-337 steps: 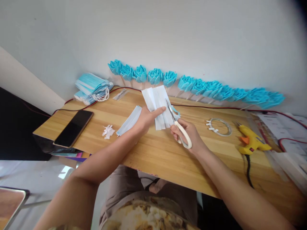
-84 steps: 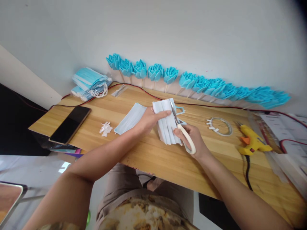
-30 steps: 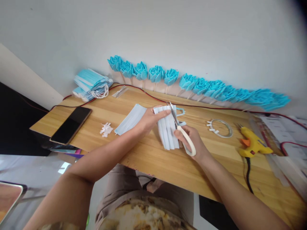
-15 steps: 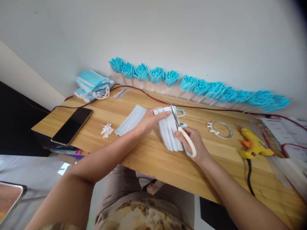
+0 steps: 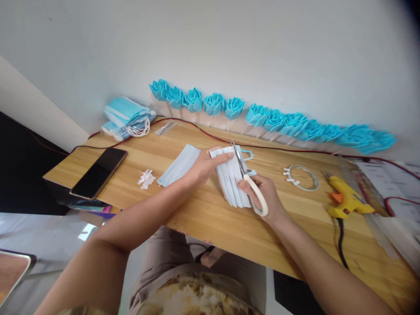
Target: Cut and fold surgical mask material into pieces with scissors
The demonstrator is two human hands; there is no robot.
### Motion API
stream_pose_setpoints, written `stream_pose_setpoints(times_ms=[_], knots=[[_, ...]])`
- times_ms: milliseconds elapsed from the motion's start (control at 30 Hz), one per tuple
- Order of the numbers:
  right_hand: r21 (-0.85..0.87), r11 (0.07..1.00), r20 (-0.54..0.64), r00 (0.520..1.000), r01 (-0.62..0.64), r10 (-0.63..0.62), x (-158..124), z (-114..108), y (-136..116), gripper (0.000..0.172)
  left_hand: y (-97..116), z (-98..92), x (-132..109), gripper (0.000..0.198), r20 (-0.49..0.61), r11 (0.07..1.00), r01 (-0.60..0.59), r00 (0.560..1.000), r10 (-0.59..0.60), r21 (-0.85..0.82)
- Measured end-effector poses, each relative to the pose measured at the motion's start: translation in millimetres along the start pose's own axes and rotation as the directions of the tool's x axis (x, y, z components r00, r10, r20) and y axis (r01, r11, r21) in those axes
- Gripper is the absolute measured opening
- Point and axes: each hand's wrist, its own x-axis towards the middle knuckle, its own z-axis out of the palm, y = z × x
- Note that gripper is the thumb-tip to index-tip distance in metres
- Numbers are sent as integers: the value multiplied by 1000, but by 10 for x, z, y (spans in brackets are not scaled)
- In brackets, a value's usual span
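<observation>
My left hand (image 5: 203, 167) pinches the top left part of a pleated white face mask (image 5: 231, 179), holding it just above the wooden table (image 5: 210, 214). Cream-handled scissors (image 5: 249, 183) are gripped in my right hand (image 5: 265, 197). Their blades run up along the mask's right edge, tips near its top. A thin blue trimmed strip (image 5: 248, 154) hangs off the mask beside the blades. Another flat mask piece (image 5: 179, 165) lies on the table under my left wrist.
A row of blue fabric roses (image 5: 269, 119) leans on the wall. A stack of blue masks (image 5: 126, 118) sits at the back left, a black phone (image 5: 98, 173) at the left edge, white scraps (image 5: 146, 178) nearby. A tape ring (image 5: 301, 177) and yellow glue gun (image 5: 346, 201) lie right.
The mask has been lowered and turned since the earliest frame, and the scissors have worked up its right edge. Over the last second the hands barely moved; the blades look slightly more closed.
</observation>
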Motion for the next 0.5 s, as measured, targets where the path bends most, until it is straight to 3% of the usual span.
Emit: stream_pose_setpoints(times_ms=[333,500], knots=[[-10,1000,-4,1000,15,-15,27,1,79,61,-16,-9,23,31,-3,1000,-3,1000,3,18],[17,999,79,996,41,-42,11,-36,7,62,4,-8,12,34,2,1000,-22,1000,22,18]])
